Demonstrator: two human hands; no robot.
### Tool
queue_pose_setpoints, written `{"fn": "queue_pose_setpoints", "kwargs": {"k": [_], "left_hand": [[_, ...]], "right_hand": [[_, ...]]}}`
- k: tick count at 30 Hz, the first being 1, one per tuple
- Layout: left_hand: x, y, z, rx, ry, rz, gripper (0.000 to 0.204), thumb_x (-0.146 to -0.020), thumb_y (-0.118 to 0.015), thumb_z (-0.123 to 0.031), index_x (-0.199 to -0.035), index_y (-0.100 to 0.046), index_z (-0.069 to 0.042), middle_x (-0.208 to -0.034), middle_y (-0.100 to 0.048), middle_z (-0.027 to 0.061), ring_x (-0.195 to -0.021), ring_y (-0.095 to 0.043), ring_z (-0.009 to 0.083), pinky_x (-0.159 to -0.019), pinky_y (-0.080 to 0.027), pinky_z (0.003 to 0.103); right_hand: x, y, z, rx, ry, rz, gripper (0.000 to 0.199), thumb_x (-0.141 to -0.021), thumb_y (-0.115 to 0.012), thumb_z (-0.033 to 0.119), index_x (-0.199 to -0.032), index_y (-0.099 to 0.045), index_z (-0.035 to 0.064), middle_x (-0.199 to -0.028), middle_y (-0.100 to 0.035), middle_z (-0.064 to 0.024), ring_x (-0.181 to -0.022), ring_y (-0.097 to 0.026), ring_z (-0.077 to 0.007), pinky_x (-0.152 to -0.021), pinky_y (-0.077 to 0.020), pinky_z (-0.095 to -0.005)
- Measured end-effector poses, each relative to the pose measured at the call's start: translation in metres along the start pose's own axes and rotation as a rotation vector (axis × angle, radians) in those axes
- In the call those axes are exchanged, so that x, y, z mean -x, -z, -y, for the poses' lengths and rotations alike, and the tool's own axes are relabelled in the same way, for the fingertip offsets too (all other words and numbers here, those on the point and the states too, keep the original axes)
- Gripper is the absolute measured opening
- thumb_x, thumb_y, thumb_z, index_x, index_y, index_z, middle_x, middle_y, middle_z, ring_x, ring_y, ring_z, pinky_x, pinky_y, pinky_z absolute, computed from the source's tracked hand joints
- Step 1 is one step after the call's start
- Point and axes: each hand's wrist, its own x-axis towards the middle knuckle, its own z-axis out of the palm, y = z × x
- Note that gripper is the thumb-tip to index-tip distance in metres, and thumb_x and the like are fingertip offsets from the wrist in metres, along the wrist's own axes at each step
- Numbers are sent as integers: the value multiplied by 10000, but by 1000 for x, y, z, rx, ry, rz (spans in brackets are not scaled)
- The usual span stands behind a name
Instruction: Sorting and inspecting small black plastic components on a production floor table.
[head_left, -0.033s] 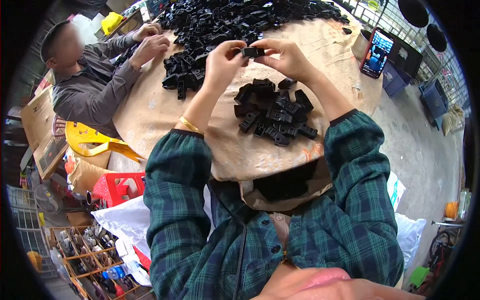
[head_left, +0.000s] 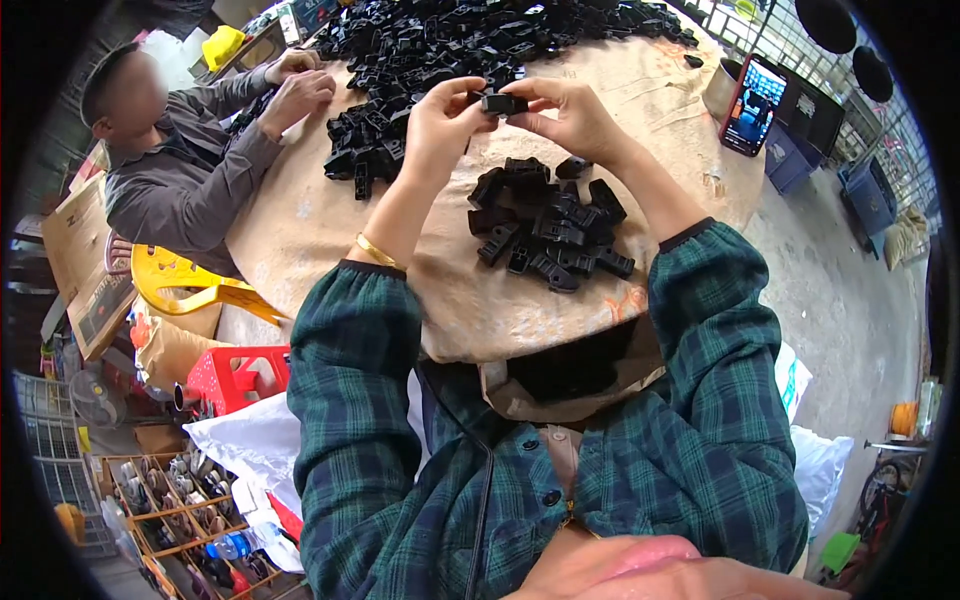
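Note:
Both my hands are raised over a round table covered in tan paper [head_left: 300, 235]. My left hand [head_left: 445, 125] and my right hand [head_left: 575, 120] pinch one small black plastic part [head_left: 503, 103] between their fingertips. A gold bangle [head_left: 378, 250] sits on my left wrist. Just below my hands lies a small pile of black plastic parts [head_left: 550, 225]. A much larger heap of the same parts [head_left: 470, 40] covers the far side of the table. An open tan bag [head_left: 570, 380] with dark contents hangs at the table's near edge, over my lap.
Another person in a grey jacket [head_left: 180, 180] sits at the left, their hands [head_left: 300, 85] at the big heap. A phone [head_left: 752, 105] stands at the table's right rim. A yellow chair [head_left: 190, 280], a red stool [head_left: 235, 375] and white sacks [head_left: 250, 440] crowd the lower left.

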Motion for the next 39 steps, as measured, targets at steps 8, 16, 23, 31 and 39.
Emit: {"fn": "queue_pose_setpoints", "kwargs": {"k": [8,16,23,31,39], "left_hand": [[4,5,3,253,19,108,279,-811,-587,-33,-1078,-539,33,-851,-603,67,-734,-594,112,-678,-497,209],[11,-2,-2,-58,-113,-33,261,-808,-571,-4,-1063,-553,47,-834,-616,52,-717,-576,82,-649,-474,186],[17,-8,-2,193,-32,-29,323,-816,-572,-13,-1124,-501,55,-915,-604,79,-802,-587,115,-745,-494,226],[16,-7,-4,482,23,-40,277,-775,-610,17,-1044,-552,50,-904,-609,96,-799,-608,146,-739,-508,223],[-6,47,-23,-304,-249,-47,688,-686,-746,-290,-1186,-440,69,-1103,-556,175,-925,-578,208,-772,-486,280]], "right_hand": [[1,-7,11,-375,-110,-88,289,-798,-625,80,-1057,-569,-37,-928,-626,-69,-857,-587,-110,-785,-478,-240],[3,-10,25,-142,-63,-168,278,-786,-645,106,-1031,-597,-15,-874,-636,-68,-773,-591,-99,-701,-490,-237],[4,-14,25,104,-88,-165,296,-739,-671,110,-1013,-613,13,-893,-639,-109,-778,-618,-153,-688,-492,-264],[0,-18,34,358,212,-284,295,-697,-679,63,-986,-629,28,-994,-617,-125,-913,-600,-250,-787,-474,-300],[-1,1,14,246,-97,-113,310,-729,-680,156,-1005,-627,24,-871,-648,-115,-761,-620,-159,-672,-487,-265]]}}
